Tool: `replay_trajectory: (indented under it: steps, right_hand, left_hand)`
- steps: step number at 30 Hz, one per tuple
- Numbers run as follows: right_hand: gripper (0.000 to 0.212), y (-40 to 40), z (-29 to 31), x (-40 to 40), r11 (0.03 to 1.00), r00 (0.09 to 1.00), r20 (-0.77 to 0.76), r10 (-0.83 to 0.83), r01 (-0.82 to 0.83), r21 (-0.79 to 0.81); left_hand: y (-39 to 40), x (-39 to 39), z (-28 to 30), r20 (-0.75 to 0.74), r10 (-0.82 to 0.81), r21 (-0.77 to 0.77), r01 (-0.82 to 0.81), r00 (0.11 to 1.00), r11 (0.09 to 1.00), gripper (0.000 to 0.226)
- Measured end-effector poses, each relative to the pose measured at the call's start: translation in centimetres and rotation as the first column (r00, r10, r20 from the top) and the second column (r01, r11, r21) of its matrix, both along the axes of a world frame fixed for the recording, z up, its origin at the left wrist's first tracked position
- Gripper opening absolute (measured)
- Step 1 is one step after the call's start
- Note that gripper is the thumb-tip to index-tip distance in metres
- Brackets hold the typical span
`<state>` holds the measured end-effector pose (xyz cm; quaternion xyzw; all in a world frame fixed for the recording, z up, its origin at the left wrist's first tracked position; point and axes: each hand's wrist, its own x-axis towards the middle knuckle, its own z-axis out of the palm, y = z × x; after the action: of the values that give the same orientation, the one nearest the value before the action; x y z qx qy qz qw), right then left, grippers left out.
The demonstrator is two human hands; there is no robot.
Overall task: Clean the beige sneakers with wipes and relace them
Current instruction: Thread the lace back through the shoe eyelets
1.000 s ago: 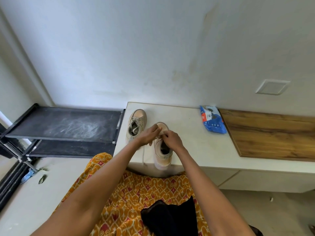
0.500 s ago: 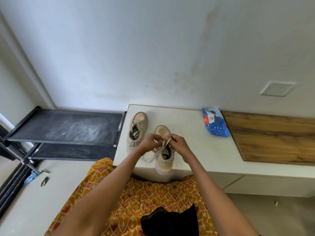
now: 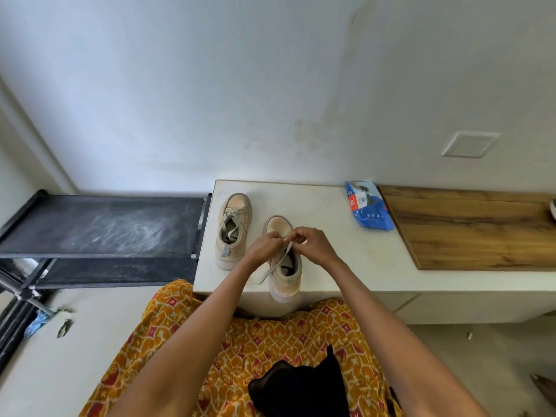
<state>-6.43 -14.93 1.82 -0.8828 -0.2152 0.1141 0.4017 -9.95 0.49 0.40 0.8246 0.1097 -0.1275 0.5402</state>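
Note:
Two beige sneakers stand on the white counter (image 3: 355, 260), toes toward the wall. The left sneaker (image 3: 233, 230) is laced and untouched. The right sneaker (image 3: 285, 275) sits at the counter's front edge with its heel slightly over it. My left hand (image 3: 264, 246) and my right hand (image 3: 313, 245) meet above its tongue, and both pinch the grey lace (image 3: 278, 261). A loose end of the lace runs down toward the left of the shoe. The eyelets are hidden under my fingers.
A blue pack of wipes (image 3: 368, 210) lies near the wall on the counter. A wooden board (image 3: 481, 233) covers the counter's right part. A black metal rack (image 3: 102, 227) stands to the left. My patterned orange clothing (image 3: 270, 341) fills the foreground.
Both hands have stayed over the right sneaker and drawn the lace up and out; a loose length now trails to the shoe's left. The camera view shifted slightly.

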Motion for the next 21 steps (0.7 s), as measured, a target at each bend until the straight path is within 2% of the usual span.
replay_trajectory:
  steps: [4,7,9,12,14,15,16,17,18,19,21]
  right_hand:
    - [0.018,1.0,-0.5,-0.4,0.995,0.976,0.215,-0.043,0.061,-0.078]
    - [0.016,1.3,-1.2,-0.5,0.989,0.958,0.265,-0.108,0.130,-0.068]
    - [0.011,1.3,-1.4,-0.6,0.986,0.951,0.280,-0.130,0.153,-0.060]
    - [0.010,1.2,-1.4,-0.8,0.988,0.951,0.279,-0.132,0.151,-0.046]
    - [0.009,1.0,-1.4,-1.0,0.988,0.947,0.297,-0.125,0.146,-0.048]
    - [0.009,1.0,-1.4,-1.1,0.989,0.944,0.307,-0.122,0.143,-0.046]
    - [0.008,0.9,-1.5,-1.3,0.989,0.943,0.309,-0.122,0.140,-0.037]
    - [0.007,0.8,-1.5,-1.5,0.990,0.945,0.304,-0.124,0.138,-0.023]
    - [0.006,0.7,-1.6,-1.7,0.990,0.947,0.294,-0.131,0.140,-0.008]
    - [0.005,0.5,-1.7,-1.9,0.989,0.948,0.284,-0.144,0.148,0.006]
    - [0.003,0.4,-1.7,-2.1,0.985,0.948,0.265,-0.174,0.172,0.032]
  left_hand:
    - [0.1,-0.1,0.9,-0.091,-0.008,-0.096,-0.001,0.996,0.995,0.015]
    - [0.3,-0.3,1.0,-0.101,0.007,-0.144,-0.022,0.995,0.989,0.021]
    - [0.3,-0.2,0.6,-0.039,0.027,-0.142,-0.032,0.999,0.989,0.029]
    - [-0.3,-0.1,-0.5,0.089,0.114,0.036,-0.117,0.990,0.992,0.042]
    - [-1.1,-0.4,-0.9,0.106,0.053,0.210,-0.074,0.993,0.975,0.046]
    - [-1.4,-0.4,-1.0,0.103,0.038,0.253,-0.063,0.994,0.965,0.047]
    - [-1.7,-0.5,-0.8,0.110,0.073,0.225,-0.096,0.991,0.970,0.049]
    - [-1.9,-0.6,-0.5,0.127,0.164,0.109,-0.178,0.978,0.978,0.051]
    - [-1.9,-0.6,-0.1,0.126,0.290,-0.076,-0.282,0.949,0.956,0.054]
    - [-1.8,-0.4,0.4,0.084,0.421,-0.287,-0.383,0.903,0.878,0.055]
    - [-1.0,0.2,1.5,-0.076,0.620,-0.635,-0.517,0.781,0.574,0.047]
